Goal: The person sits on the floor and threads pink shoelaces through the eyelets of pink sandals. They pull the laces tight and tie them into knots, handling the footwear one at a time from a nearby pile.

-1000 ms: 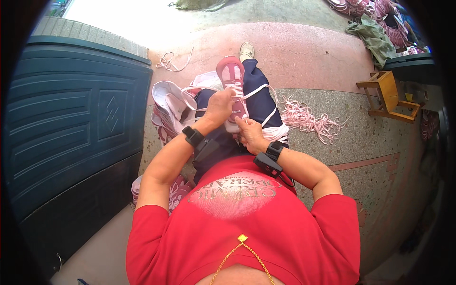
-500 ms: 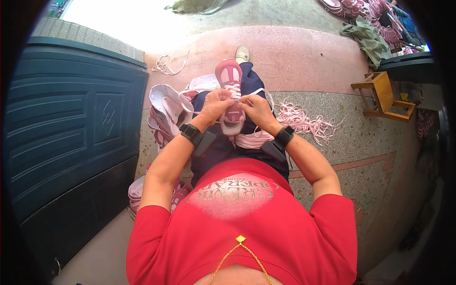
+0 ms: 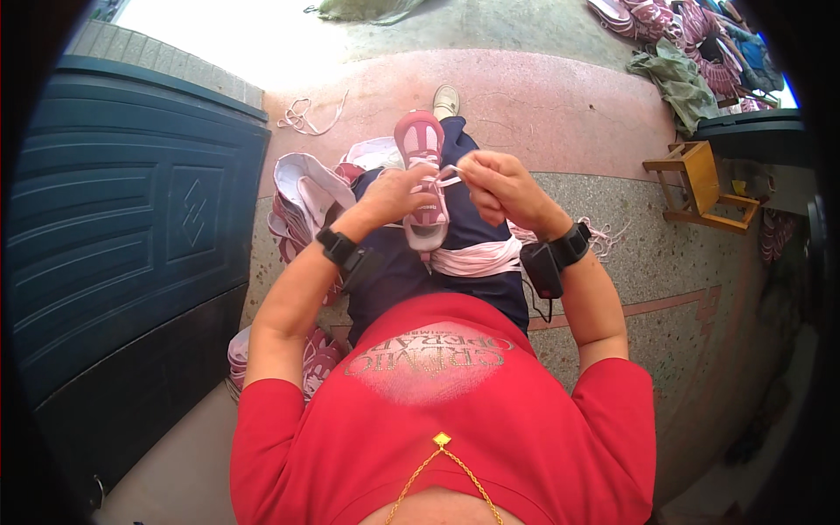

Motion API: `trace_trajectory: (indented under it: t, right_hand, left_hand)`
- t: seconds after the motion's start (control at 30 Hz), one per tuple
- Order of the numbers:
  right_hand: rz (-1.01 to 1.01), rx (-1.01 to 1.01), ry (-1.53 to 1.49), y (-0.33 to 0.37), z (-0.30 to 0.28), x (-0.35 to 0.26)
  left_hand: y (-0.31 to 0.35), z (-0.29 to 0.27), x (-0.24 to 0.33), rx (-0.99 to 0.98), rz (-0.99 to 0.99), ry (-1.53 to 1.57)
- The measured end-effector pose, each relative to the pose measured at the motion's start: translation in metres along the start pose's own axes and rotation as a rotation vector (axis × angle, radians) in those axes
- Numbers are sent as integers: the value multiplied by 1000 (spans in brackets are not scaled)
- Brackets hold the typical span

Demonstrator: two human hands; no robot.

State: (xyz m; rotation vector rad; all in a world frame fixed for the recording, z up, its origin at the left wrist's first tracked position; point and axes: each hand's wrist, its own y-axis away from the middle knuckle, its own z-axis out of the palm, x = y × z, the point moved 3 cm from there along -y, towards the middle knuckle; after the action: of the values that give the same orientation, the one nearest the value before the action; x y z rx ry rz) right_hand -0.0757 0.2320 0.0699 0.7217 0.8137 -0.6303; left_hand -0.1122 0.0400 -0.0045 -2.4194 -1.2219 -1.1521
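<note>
A pink and white sneaker (image 3: 420, 138) rests over my lap with its toe pointing away from me. My left hand (image 3: 392, 194) grips it from the left, fingers across the lacing. To the right of the sneaker, my right hand (image 3: 506, 185) is closed on a pale shoelace (image 3: 451, 181), pulled out sideways from the eyelets. The lower end of that lace is hidden by the fingers. A bundle of pale pink laces (image 3: 477, 260) lies across my thigh, just below the sneaker's heel.
More pink and white shoes (image 3: 306, 197) are heaped at my left, with others (image 3: 324, 359) nearer me. Loose laces (image 3: 604, 236) lie on the floor at right, and a single lace (image 3: 311, 118) at far left. A wooden stool (image 3: 700, 185) stands right; a blue door (image 3: 131, 201) is left.
My right hand has moved right, away from the sneaker, drawing the lace out with it. My left hand has shifted slightly and now lies over the lacing.
</note>
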Motion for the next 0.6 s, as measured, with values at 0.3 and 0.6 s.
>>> trace_trajectory:
  t: [0.3,0.6]
  right_hand:
    - [-79,410,1074,-40,-44,87]
    - [-166,550,557,-61,-31,115]
  left_hand:
    - [65,15,25,180,178,-423]
    - [69,30,35,219,193,-342]
